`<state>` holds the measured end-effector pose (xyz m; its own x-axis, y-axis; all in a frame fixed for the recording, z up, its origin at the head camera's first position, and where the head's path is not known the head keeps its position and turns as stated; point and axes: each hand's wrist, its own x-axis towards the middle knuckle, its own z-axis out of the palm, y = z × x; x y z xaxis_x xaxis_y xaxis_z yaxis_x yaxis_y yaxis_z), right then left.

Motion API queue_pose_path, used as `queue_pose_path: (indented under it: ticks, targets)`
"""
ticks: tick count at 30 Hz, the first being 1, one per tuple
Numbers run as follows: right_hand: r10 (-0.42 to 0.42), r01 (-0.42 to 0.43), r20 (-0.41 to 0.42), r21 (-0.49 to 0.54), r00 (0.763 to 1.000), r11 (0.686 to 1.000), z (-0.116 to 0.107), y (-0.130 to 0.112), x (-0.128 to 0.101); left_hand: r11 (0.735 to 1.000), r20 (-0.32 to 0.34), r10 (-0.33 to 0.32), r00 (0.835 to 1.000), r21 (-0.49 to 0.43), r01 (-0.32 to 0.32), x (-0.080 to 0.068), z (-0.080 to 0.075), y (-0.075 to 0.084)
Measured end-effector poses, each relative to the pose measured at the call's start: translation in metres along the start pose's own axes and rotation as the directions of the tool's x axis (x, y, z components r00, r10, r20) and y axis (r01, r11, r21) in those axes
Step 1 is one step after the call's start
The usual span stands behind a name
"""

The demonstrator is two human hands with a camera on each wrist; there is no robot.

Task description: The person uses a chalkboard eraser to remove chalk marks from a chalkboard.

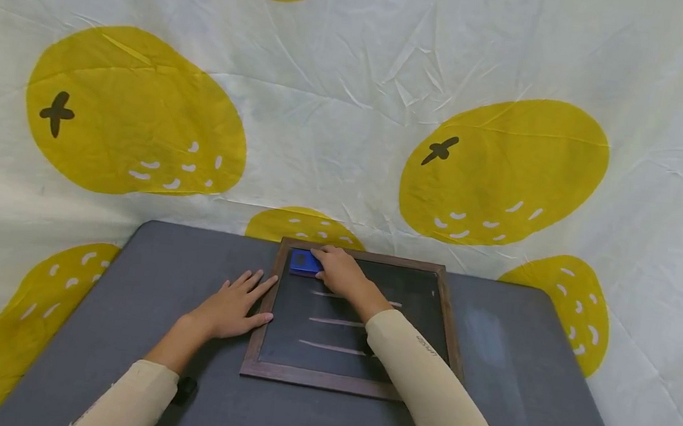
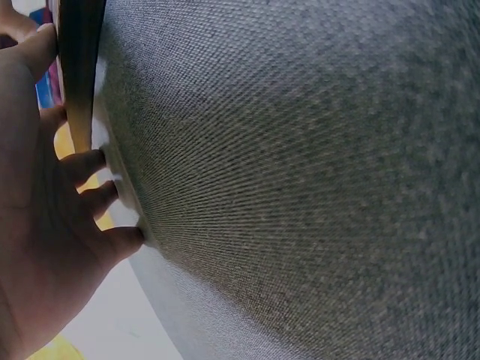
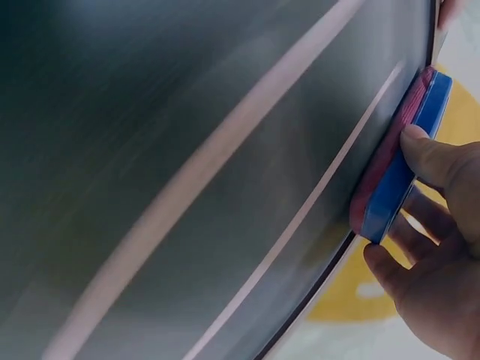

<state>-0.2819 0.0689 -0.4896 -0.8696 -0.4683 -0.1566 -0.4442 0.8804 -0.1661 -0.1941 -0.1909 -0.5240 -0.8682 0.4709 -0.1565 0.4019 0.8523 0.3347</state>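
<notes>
1. Head view: left hand (image 1: pixel 230 309) lies flat, fingers straight, on the grey tabletop (image 1: pixel 142 268), touching the chalkboard's wooden frame (image 1: pixel 260 322).
2. Three chalk lines (image 1: pixel 330 321) are on the chalkboard.
3. Farther, right hand (image 1: pixel 341 272) has its grip closed around the blue eraser (image 1: pixel 303 262), at the far-left corner.
4. Judgement: keep the eraser flat and press evenly; brace the frame.

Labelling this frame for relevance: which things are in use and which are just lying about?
In use:
- blue eraser, held by the right hand
- framed chalkboard with chalk lines
- left hand, flat against the frame's left edge

Just there:
- grey table
- lemon-print cloth
- small black object under the left forearm
</notes>
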Motion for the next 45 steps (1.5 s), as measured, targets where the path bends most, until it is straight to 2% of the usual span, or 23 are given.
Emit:
queue_pose_path:
  ticks: [7, 11, 16, 22, 29, 41, 45]
  targets:
    - [0.044, -0.044, -0.011, -0.011, 0.999, 0.999, 0.002, -0.021, 0.006, 1.000, -0.032, 0.011, 0.999, -0.007, -0.011, -0.007, -0.004, 0.004]
    - [0.055, -0.055, -0.004, -0.009, 0.998, 0.998, 0.000, -0.024, 0.003, 1.000, -0.024, 0.006, 1.000, -0.007, -0.006, -0.010, -0.006, 0.004]
    - [0.078, -0.078, 0.005, -0.001, 0.997, 0.997, -0.003, -0.022, -0.001, 1.000, -0.034, 0.026, 0.999, -0.007, -0.027, -0.009, -0.001, 0.001]
    - [0.110, -0.111, -0.015, -0.002, 0.994, 0.994, -0.003, -0.001, -0.006, 0.999, -0.039, 0.043, 0.998, -0.026, -0.044, -0.010, -0.001, -0.001]
    - [0.137, -0.137, -0.007, 0.023, 0.990, 0.990, -0.006, 0.028, -0.022, 0.999, -0.027, 0.038, 0.999, -0.018, -0.038, -0.009, -0.003, -0.001]
    - [0.154, -0.154, 0.004, 0.051, 0.988, 0.987, -0.013, 0.091, -0.068, 0.999, -0.007, 0.029, 1.000, -0.021, -0.029, -0.007, -0.003, -0.003]
    - [0.144, -0.142, -0.026, 0.063, 0.989, 0.988, -0.017, 0.112, -0.086, 0.999, 0.003, 0.024, 1.000, -0.026, -0.023, -0.007, -0.005, -0.002]
